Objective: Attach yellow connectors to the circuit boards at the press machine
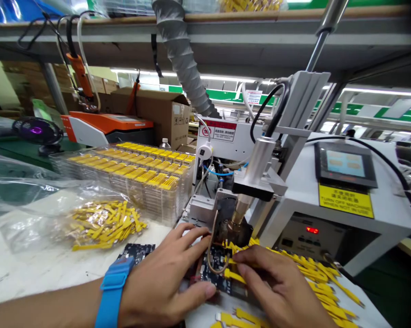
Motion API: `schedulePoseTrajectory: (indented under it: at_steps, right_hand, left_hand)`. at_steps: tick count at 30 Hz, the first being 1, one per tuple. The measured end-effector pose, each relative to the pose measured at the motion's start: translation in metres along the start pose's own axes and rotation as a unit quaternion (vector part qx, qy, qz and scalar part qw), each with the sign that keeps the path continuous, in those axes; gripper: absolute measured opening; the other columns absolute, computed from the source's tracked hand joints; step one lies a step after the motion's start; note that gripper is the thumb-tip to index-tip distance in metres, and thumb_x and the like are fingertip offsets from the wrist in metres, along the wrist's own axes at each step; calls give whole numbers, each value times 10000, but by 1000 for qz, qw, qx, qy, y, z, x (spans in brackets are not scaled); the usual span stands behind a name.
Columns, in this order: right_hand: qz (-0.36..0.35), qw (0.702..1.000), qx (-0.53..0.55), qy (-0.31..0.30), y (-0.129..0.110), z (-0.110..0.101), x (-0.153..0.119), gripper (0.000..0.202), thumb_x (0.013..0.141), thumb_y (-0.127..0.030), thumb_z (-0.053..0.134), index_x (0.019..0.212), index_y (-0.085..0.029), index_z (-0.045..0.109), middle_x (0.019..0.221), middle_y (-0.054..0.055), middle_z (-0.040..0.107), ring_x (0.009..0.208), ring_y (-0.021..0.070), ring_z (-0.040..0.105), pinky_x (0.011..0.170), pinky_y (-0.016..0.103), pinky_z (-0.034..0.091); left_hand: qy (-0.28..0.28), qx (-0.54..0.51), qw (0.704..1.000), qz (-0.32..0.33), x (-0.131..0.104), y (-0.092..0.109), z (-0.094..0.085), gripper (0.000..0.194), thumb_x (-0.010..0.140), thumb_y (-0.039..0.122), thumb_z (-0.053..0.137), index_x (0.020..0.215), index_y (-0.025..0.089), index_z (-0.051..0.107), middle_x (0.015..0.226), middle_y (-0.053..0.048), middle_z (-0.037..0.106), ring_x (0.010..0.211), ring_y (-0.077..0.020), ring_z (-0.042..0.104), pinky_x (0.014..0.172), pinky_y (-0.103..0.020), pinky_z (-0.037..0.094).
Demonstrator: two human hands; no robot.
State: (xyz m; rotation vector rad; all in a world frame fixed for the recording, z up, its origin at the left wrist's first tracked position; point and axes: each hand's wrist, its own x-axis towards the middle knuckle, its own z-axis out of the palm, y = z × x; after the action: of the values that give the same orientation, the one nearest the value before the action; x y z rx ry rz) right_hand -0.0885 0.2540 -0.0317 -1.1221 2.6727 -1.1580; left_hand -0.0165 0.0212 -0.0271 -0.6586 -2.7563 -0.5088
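Note:
My left hand [173, 269], with a blue wrist strap [115, 284], lies with fingers spread along the left side of a dark circuit board [214, 278]. Its thumb rests at the board's near edge. On the board's right side, my right hand [272, 282] has its thumb and forefinger closed on a yellow flat flex cable [231, 259]; the fingers partly hide it. Another yellow flex cable [235, 276] sticks out from the board just nearer to me. A bent metal tube [210, 241] curves over the board, below the soldering machine's head [241, 207].
Several loose yellow cables [328, 291] lie at right. At left are a plastic bag of cables [105, 223], stacked clear trays [147, 191] and another circuit board [137, 251]. The machine's control box [311, 228] stands at right; a grey duct [183, 50] hangs above.

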Motion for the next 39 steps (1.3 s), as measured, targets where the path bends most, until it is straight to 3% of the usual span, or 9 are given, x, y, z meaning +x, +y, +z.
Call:
schedulePoseTrajectory:
  at_steps: [3, 7, 12, 16, 24, 29, 39]
  right_hand:
    - [-35, 999, -36, 8, 2, 0, 2, 207, 900, -238, 483, 963, -254, 680, 938, -1, 682, 863, 154, 639, 784, 292, 496]
    - [-109, 991, -62, 42, 5, 0, 2, 207, 883, -191, 502, 964, -234, 687, 914, 20, 685, 834, 149, 645, 734, 261, 515]
    - [-153, 985, -66, 48, 7, -2, 1, 213, 881, -136, 512, 986, -225, 675, 876, 21, 655, 811, 133, 622, 738, 253, 513]
    - [-162, 985, -49, 41, 8, -3, 1, 203, 892, -130, 508, 994, -214, 663, 860, 24, 637, 796, 127, 610, 718, 245, 506]
    - [-179, 982, -35, 37, 9, -3, 0, 207, 907, -116, 490, 1023, -183, 647, 897, 47, 628, 817, 133, 593, 734, 250, 507]
    - [-166, 985, -29, 25, 9, -3, -2, 238, 896, -93, 489, 1042, -201, 643, 940, 42, 620, 856, 130, 593, 765, 250, 508]
    - [-165, 986, -24, 18, 9, -4, 0, 222, 900, -89, 463, 999, -195, 632, 918, 39, 601, 836, 126, 578, 734, 243, 488]
  left_hand:
    - [-8, 21, 1000, 10, 5, 0, -2, 579, 862, 430, 568, 1347, 142, 438, 1359, -125, 450, 1241, -332, 383, 1028, -546, 382]
    - [-2, 28, 999, 45, 8, 6, -6, 457, 901, 343, 529, 1323, 184, 460, 1332, -76, 477, 1237, -297, 375, 1017, -477, 408]
    - [-43, 39, 996, 62, 8, 9, -11, 389, 938, 309, 467, 1300, 166, 478, 1283, -76, 520, 1173, -282, 442, 1022, -497, 390]
    - [-48, 50, 996, 60, 6, 8, -13, 409, 955, 332, 447, 1343, 202, 453, 1318, -61, 502, 1200, -282, 436, 1000, -491, 423]
    - [25, 6, 1000, 19, -4, 4, 1, 450, 942, 376, 513, 1368, 242, 456, 1356, -30, 495, 1258, -247, 427, 1044, -440, 415]
    - [47, 4, 999, 23, -4, 4, 1, 436, 916, 360, 548, 1338, 259, 501, 1380, -23, 470, 1288, -259, 399, 1029, -426, 435]
    - [43, 11, 999, 30, -4, 2, 3, 446, 926, 368, 529, 1356, 264, 472, 1369, -20, 481, 1274, -252, 409, 1028, -442, 434]
